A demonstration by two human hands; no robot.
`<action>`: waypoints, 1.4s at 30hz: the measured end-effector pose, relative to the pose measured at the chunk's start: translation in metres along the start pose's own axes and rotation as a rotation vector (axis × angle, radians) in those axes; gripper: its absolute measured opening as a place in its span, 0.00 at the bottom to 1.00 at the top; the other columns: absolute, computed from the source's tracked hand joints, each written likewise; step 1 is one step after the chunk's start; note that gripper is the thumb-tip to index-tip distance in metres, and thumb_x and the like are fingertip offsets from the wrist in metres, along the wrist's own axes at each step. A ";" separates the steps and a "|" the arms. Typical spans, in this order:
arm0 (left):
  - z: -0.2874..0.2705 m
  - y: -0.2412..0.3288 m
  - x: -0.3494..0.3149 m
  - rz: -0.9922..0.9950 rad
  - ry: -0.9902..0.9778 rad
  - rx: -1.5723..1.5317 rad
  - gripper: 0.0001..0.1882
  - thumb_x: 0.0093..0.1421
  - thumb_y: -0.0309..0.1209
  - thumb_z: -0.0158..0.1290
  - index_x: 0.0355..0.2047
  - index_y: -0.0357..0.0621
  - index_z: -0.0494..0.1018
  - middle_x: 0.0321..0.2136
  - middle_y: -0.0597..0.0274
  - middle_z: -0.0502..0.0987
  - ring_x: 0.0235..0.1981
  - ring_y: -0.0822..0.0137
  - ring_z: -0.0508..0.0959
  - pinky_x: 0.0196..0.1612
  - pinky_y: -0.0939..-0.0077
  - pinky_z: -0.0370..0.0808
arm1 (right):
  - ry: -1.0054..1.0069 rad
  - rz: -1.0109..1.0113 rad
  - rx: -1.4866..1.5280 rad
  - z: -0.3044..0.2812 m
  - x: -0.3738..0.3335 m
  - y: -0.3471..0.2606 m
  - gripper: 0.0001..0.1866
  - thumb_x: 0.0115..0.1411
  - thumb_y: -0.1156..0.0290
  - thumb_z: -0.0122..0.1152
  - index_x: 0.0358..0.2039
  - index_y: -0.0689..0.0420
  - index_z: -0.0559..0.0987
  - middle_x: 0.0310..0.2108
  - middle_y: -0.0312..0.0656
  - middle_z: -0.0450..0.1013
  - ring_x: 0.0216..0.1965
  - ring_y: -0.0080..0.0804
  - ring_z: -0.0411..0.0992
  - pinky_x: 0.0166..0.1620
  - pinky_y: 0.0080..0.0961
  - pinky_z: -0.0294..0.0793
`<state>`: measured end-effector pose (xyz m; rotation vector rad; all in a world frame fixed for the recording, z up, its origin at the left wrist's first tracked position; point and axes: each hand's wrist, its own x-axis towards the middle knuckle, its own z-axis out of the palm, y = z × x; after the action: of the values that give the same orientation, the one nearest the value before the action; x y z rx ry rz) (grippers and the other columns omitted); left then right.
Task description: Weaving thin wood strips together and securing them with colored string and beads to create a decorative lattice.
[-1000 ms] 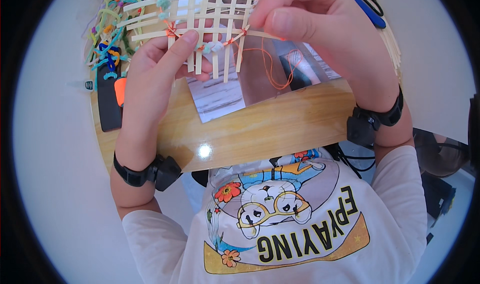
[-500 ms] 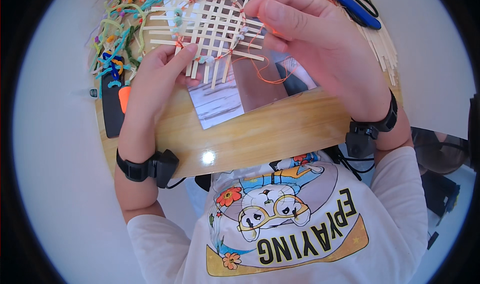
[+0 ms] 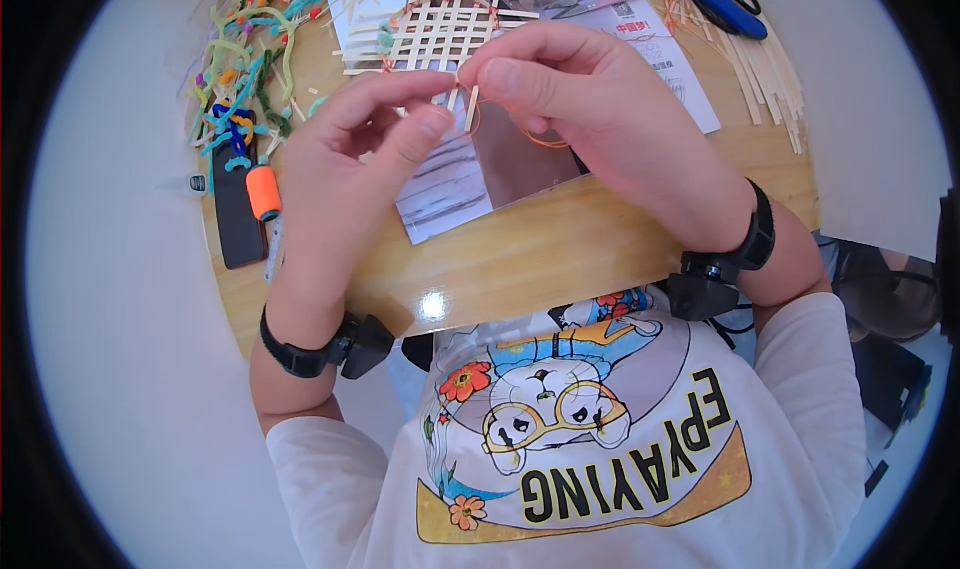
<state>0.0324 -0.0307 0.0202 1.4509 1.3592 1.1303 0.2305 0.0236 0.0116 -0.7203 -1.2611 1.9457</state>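
A lattice of flat pale woven strips (image 3: 445,34), bound with a beaded ring, lies beyond my hands, its near strip ends showing between them. My right hand (image 3: 590,104) is closed in a pinch on thin orange thread (image 3: 545,144), which loops below its fingers. My left hand (image 3: 360,144) curls at the lattice's near left edge, its index fingertip meeting the right fingertips. Whatever the left fingers grip is hidden. Light blue-green beads (image 3: 386,37) sit on the ring's left side.
Printed sheets (image 3: 440,204) lie beneath, with small scissors (image 3: 600,2) on them. A blue-handled tool (image 3: 725,7) and loose pale strips (image 3: 765,94) are at far right. Colourful fuzzy stems (image 3: 235,79), an orange spool (image 3: 263,192) and a dark flat case (image 3: 238,219) are at left.
My left hand has moved right, from the lattice's left edge to its near edge. My right hand has come down to meet it. The scissors have come into view.
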 end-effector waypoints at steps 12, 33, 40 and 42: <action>0.001 -0.021 -0.011 0.069 -0.037 -0.139 0.09 0.58 0.28 0.60 0.38 0.37 0.78 0.31 0.69 0.78 0.32 0.80 0.74 0.36 0.86 0.70 | 0.046 -0.149 -0.140 0.022 0.004 0.017 0.11 0.58 0.67 0.65 0.38 0.60 0.82 0.28 0.30 0.74 0.31 0.12 0.68 0.35 0.12 0.67; -0.036 -0.030 0.012 0.006 0.032 -0.052 0.10 0.61 0.31 0.56 0.38 0.37 0.77 0.33 0.68 0.78 0.34 0.80 0.74 0.38 0.86 0.69 | 0.102 -0.241 -0.629 0.005 0.006 0.004 0.06 0.57 0.71 0.63 0.34 0.59 0.81 0.24 0.29 0.72 0.25 0.11 0.66 0.28 0.12 0.66; -0.065 -0.051 0.038 -0.156 0.151 0.566 0.18 0.62 0.42 0.55 0.38 0.36 0.77 0.28 0.70 0.76 0.30 0.80 0.71 0.34 0.85 0.66 | 0.129 -0.355 -0.617 0.001 0.010 0.009 0.06 0.58 0.68 0.63 0.32 0.56 0.81 0.16 0.26 0.67 0.16 0.10 0.62 0.19 0.13 0.60; -0.065 -0.060 0.041 -0.203 0.158 0.577 0.25 0.57 0.51 0.57 0.38 0.38 0.78 0.27 0.65 0.79 0.30 0.77 0.75 0.34 0.82 0.70 | 0.101 -0.287 -0.629 0.004 0.007 0.002 0.06 0.59 0.71 0.62 0.35 0.58 0.80 0.24 0.28 0.72 0.25 0.11 0.66 0.28 0.12 0.66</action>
<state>-0.0454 0.0136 -0.0186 1.5861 2.0101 0.7624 0.2227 0.0266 0.0103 -0.8654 -1.8215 1.2629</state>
